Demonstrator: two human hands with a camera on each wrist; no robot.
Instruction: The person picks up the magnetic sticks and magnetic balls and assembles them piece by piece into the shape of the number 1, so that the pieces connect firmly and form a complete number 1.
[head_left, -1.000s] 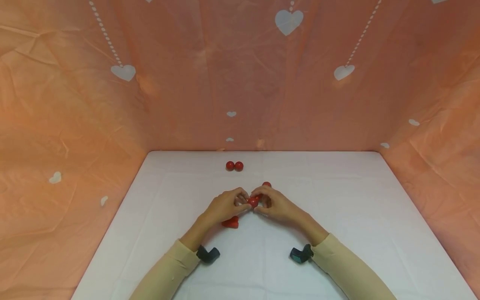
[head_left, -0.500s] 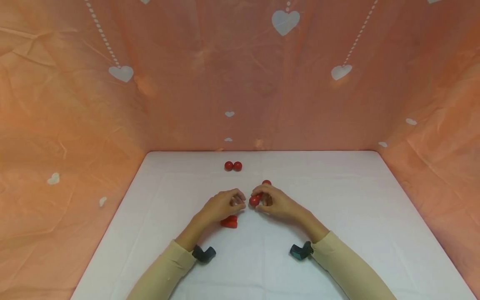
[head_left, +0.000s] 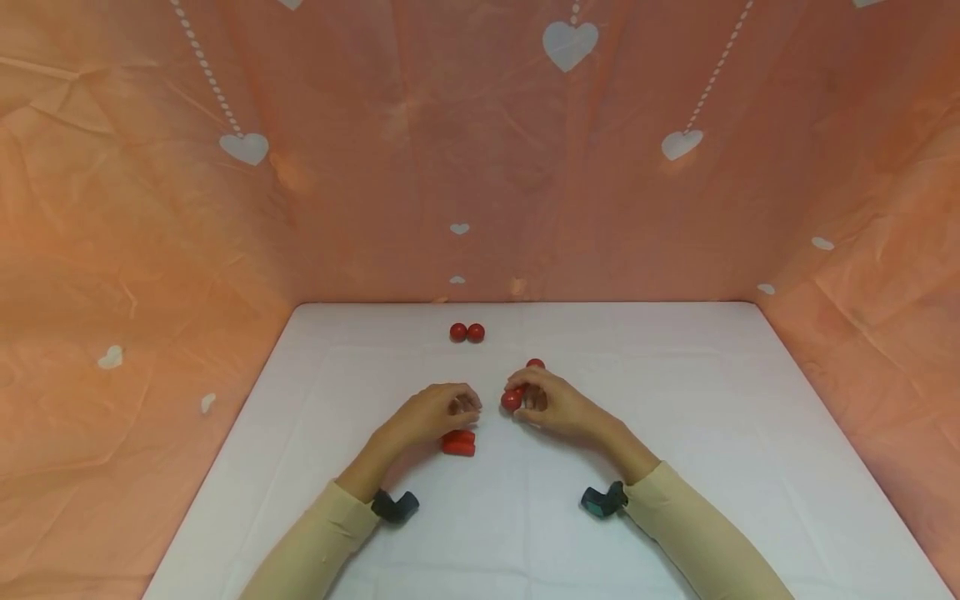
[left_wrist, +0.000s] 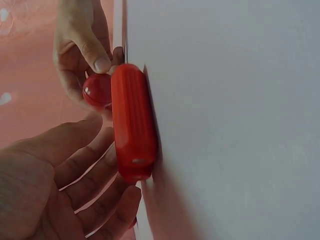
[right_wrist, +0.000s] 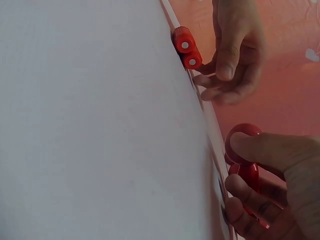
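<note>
My right hand [head_left: 558, 406] holds a glossy red ball [head_left: 511, 401], its thumb pressed on it in the right wrist view. A red piece [right_wrist: 246, 173] shows beneath that ball among the fingers, partly hidden by them. Another red ball [head_left: 535, 364] peeks out behind the right hand. My left hand [head_left: 435, 412] is off to the left with loosely bent fingers and nothing in them. Just in front of it two ridged red rods [head_left: 458, 443] lie side by side on the white table [head_left: 637, 375]; their ends bear round pale spots in the right wrist view.
Two more red balls [head_left: 467, 332] sit close together toward the table's far edge. Orange sheeting [head_left: 480, 167] printed with pale hearts hangs behind and on both sides. Dark wrist cameras [head_left: 395, 506] stick out at both sleeves.
My left hand has let go of the red ball and drawn back leftward, baring more of the red rods. My right hand keeps the ball, with hardly any shift.
</note>
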